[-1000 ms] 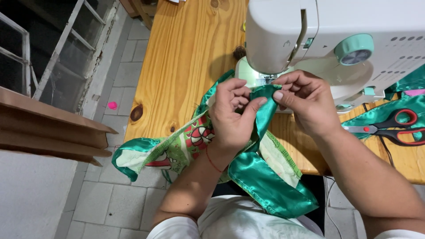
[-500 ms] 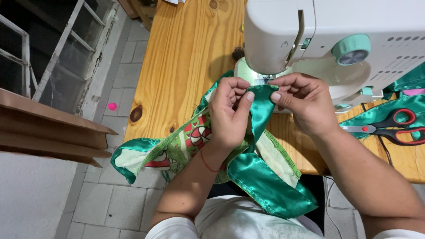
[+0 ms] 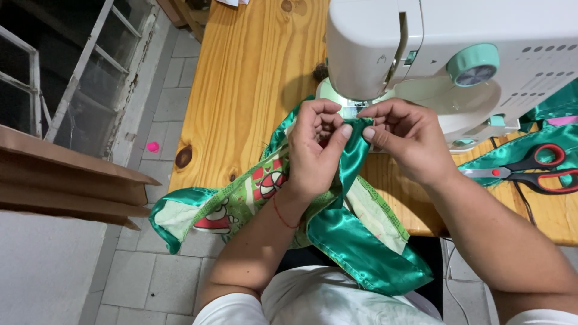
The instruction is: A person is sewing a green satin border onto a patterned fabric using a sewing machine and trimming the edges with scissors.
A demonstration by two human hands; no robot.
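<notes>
My left hand (image 3: 314, 150) and my right hand (image 3: 405, 137) pinch the top edge of a shiny green satin fabric piece (image 3: 352, 238), just in front of the needle area of a white sewing machine (image 3: 445, 54). The fabric has a printed lining with red and white shapes (image 3: 253, 192). It drapes off the wooden table (image 3: 253, 84) toward my lap and hangs to the left. Both thumbs and forefingers grip the folded edge close together.
Red-and-black-handled scissors (image 3: 530, 171) lie on more green fabric (image 3: 551, 132) at the right. A barred window (image 3: 66, 78) and a cardboard box (image 3: 66, 186) are at the left. A small pink object (image 3: 153, 147) lies on the tiled floor.
My hands have shifted slightly closer together on the fabric edge, near the machine's needle; the fabric stays draped much the same.
</notes>
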